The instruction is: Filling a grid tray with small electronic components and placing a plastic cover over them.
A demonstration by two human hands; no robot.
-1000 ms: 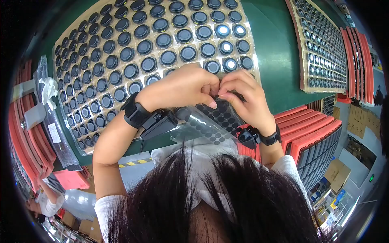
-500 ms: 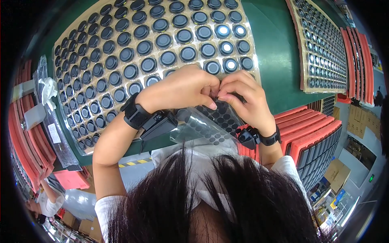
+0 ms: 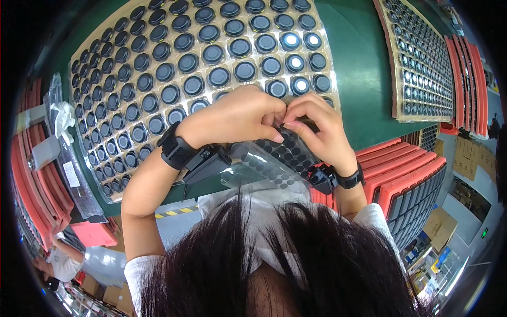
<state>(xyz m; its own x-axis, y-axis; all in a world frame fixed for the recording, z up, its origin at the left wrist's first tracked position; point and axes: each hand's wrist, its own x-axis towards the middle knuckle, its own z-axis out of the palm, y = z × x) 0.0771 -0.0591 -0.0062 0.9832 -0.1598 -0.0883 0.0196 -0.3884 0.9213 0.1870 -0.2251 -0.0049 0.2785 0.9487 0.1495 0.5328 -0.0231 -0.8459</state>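
A: How are the hands set?
B: The left hand (image 3: 251,112) is curled, at nine o'clock from where the fingertips meet, pinching the upper end of a sheet (image 3: 289,154); the right hand (image 3: 323,127) is at three o'clock, thumb and forefinger nearly together at that same end; whether a dot sits between them, I cannot tell.
A: And where is the sheet?
B: At six o'clock from the fingertips, tilted, just before the white shirt (image 3: 232,203); rows of black dots (image 3: 285,179) cover it.
A: What lies beyond?
B: The tray (image 3: 198,47), from ten to twelve o'clock on the green table (image 3: 362,79); it bears rows of dark discs (image 3: 218,76), a few glinting white towards twelve.
A: Further out?
B: A second tray (image 3: 395,98) of discs at two o'clock; a red stack (image 3: 412,179) at four; a co-worker's white sleeve (image 3: 67,264) at eight.
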